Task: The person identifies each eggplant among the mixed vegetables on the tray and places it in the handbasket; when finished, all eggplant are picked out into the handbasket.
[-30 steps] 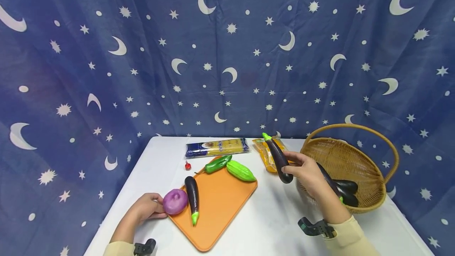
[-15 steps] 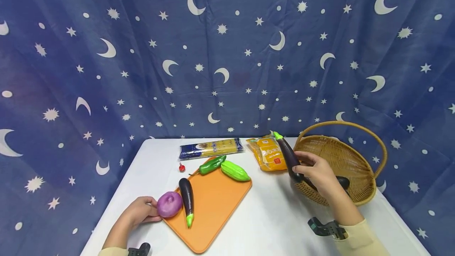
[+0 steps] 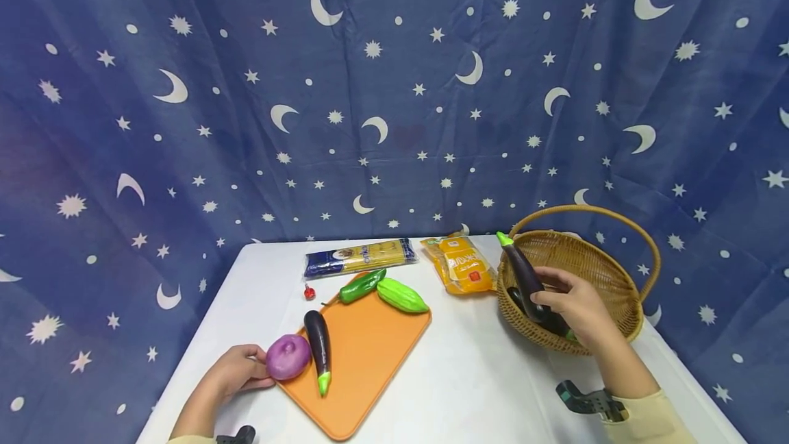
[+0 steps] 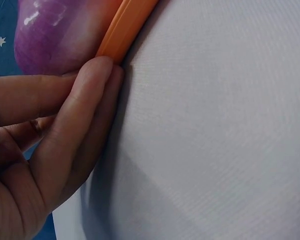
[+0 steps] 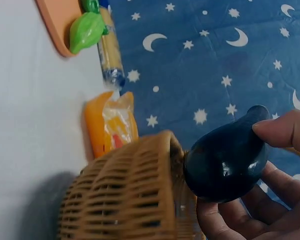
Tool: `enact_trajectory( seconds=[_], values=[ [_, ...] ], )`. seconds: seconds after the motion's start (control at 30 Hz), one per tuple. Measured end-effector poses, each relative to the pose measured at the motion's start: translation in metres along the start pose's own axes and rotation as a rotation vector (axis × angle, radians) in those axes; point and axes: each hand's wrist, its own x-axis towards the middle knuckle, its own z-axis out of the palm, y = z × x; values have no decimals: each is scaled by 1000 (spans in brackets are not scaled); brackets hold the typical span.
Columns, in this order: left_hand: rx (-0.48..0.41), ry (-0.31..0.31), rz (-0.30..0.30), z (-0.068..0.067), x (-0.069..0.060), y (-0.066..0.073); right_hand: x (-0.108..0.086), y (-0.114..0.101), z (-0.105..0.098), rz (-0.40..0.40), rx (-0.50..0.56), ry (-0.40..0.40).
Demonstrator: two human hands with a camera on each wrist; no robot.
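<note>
A purple onion (image 3: 288, 357) sits at the left corner of the orange tray (image 3: 364, 355). My left hand (image 3: 239, 370) lies beside it, fingers bent. In the left wrist view its fingertips touch the tray's rim, close against the onion; whether they pinch either is hidden. An eggplant (image 3: 522, 273), green stem up and tilted, is pinched between thumb and fingers of my right hand (image 3: 579, 303) over the wicker basket (image 3: 635, 324). Other dark eggplants (image 3: 555, 324) lie inside the basket, partly covered by my hand. On the tray are an eggplant (image 3: 318, 348), a green pepper (image 3: 362, 286) and a light-green ridged gourd (image 3: 402, 295).
Behind the tray lie a spaghetti pack (image 3: 360, 258) and an orange food bag (image 3: 462, 266), the bag close to the basket's left side. A small red object (image 3: 309, 292) rests near the tray's far corner. The basket's handle (image 3: 592, 209) arches upward. A blue curtain (image 3: 394, 88) hangs behind the table.
My right hand has carried the eggplant right, from beside the orange bag to over the basket. My left hand keeps its place by the onion. The whole view has shifted slightly.
</note>
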Motion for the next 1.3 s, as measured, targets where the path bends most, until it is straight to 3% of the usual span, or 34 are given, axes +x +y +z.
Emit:
enact_trajectory(
  seconds=[0.63, 0.97, 1.3],
  values=[
    [15, 7, -10, 0, 1, 2, -6, 33, -31, 9, -163, 65],
    [10, 8, -11, 0, -2, 1, -4, 38, -36, 64, -273, 103],
    [4, 7, -9, -1, 0, -1, -3, 40, -33, 40, -397, 111]
  ],
)
